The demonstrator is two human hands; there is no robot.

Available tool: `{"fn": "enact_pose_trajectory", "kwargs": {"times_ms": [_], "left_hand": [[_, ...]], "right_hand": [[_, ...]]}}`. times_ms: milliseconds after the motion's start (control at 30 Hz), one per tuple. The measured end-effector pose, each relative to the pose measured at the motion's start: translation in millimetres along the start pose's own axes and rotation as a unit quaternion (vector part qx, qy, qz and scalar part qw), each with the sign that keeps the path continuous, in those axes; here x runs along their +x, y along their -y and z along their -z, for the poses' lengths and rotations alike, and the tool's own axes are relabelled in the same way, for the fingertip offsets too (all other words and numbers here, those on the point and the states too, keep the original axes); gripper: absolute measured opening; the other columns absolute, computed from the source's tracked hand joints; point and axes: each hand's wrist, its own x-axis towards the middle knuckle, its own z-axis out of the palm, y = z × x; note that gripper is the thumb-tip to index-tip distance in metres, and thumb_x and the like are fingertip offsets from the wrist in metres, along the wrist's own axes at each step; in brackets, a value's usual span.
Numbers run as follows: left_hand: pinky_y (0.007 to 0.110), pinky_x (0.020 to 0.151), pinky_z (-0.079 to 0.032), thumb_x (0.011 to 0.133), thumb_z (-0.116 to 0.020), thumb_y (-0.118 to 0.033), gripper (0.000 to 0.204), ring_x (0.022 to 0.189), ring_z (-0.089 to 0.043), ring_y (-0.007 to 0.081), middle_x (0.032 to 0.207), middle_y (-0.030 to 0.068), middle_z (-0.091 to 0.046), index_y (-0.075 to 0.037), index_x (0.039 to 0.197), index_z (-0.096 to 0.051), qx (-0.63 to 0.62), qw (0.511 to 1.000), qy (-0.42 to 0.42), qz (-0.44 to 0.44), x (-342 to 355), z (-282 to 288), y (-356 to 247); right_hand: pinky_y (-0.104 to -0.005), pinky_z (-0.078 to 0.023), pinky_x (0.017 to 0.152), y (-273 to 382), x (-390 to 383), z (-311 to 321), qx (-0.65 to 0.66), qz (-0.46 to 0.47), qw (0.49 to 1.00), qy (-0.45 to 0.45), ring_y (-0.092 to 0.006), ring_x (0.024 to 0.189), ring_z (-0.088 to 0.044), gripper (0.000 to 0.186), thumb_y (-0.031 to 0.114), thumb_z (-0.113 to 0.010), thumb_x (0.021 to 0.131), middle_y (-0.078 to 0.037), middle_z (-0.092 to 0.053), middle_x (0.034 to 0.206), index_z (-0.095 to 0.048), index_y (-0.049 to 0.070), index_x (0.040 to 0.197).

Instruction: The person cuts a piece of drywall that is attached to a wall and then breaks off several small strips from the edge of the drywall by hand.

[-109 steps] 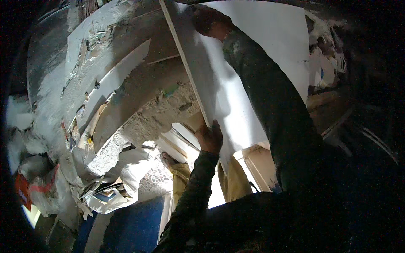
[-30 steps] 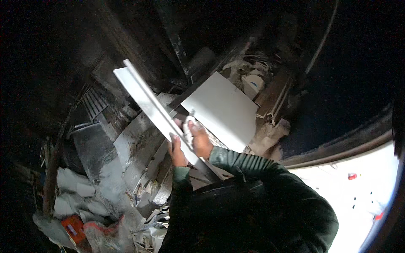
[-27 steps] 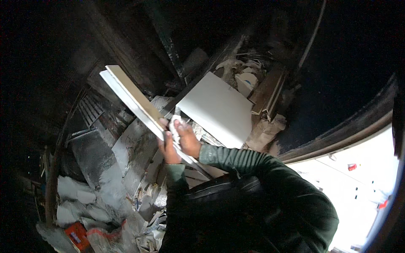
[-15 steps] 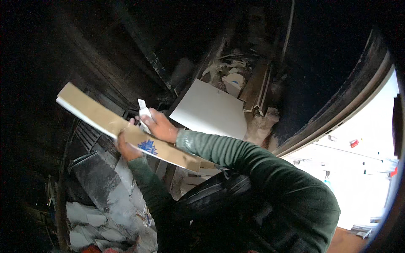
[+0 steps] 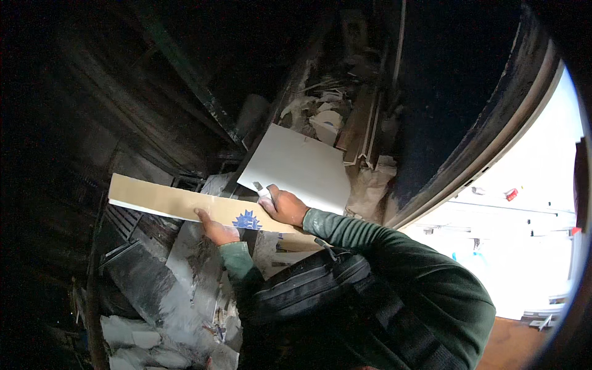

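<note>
A long strip of plasterboard (image 5: 163,200), tan-faced with a white edge and a blue printed mark, lies crosswise in front of me. My left hand (image 5: 216,229) grips its near edge, thumb on the tan face and the other fingers hidden underneath. Closed round a small white tool with a flat grey end (image 5: 264,192) is my right hand (image 5: 287,207), at the strip's far edge right of the blue mark. The tool's exact kind is unclear. Just beyond my right hand lies a large white board (image 5: 302,166).
Broken board pieces (image 5: 327,120) and long brown profiles (image 5: 357,126) are heaped beyond the white board. Dusty grey slabs and rubble (image 5: 179,308) cover the lower left. A black strapped bag (image 5: 314,283) hangs at my front. A bright opening (image 5: 505,246) lies right, past a curved dark edge.
The strip has swung to a flatter angle. My right hand with the white tool has moved right along it, past the blue mark; my left hand has shifted right and slightly nearer.
</note>
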Motion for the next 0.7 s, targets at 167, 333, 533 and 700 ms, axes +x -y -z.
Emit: {"fn": "enact_pose_trajectory", "kwargs": {"times_ms": [167,333,533,700], "left_hand": [[0.048,0.100,-0.037,0.090,-0.046,-0.056,0.073,0.120,-0.045,0.0335,0.135,0.0185,-0.042,-0.001,0.136,-0.036,-0.053,0.991,-0.091,0.080,-18,10,27],[0.047,0.102,-0.034,0.089,-0.044,-0.060,0.074,0.121,-0.044,0.0324,0.136,0.0158,-0.043,-0.003,0.136,-0.037,-0.087,0.984,-0.110,0.113,-24,30,52],[0.048,0.102,-0.035,0.086,-0.048,-0.062,0.082,0.121,-0.044,0.0343,0.137,0.0189,-0.041,0.001,0.136,-0.035,-0.093,0.975,-0.158,0.122,-35,38,67],[0.045,0.103,-0.034,0.088,-0.047,-0.060,0.077,0.121,-0.044,0.0316,0.136,0.0181,-0.043,0.001,0.135,-0.036,-0.122,0.952,-0.157,0.233,-40,60,110]], "right_hand": [[-0.0505,-0.048,0.060,-10,-30,13,-0.047,0.002,0.999,0.028,-0.0450,0.061,-0.059,0.040,0.032,-0.050,0.092,-0.028,-0.058,0.065,-0.041,-0.006,0.098],[-0.0510,-0.047,0.058,-30,-55,21,-0.079,-0.041,0.995,0.040,-0.0454,0.060,-0.058,0.039,0.030,-0.049,0.092,-0.028,-0.058,0.064,-0.041,-0.008,0.095],[-0.0523,-0.046,0.063,-57,-75,17,-0.097,-0.074,0.992,0.028,-0.0474,0.067,-0.057,0.038,0.030,-0.047,0.092,-0.030,-0.058,0.070,-0.042,-0.008,0.096],[-0.0501,-0.048,0.068,-87,-100,6,-0.092,-0.142,0.986,0.010,-0.0485,0.076,-0.059,0.038,0.032,-0.052,0.090,-0.031,-0.059,0.078,-0.048,-0.005,0.099]]}}
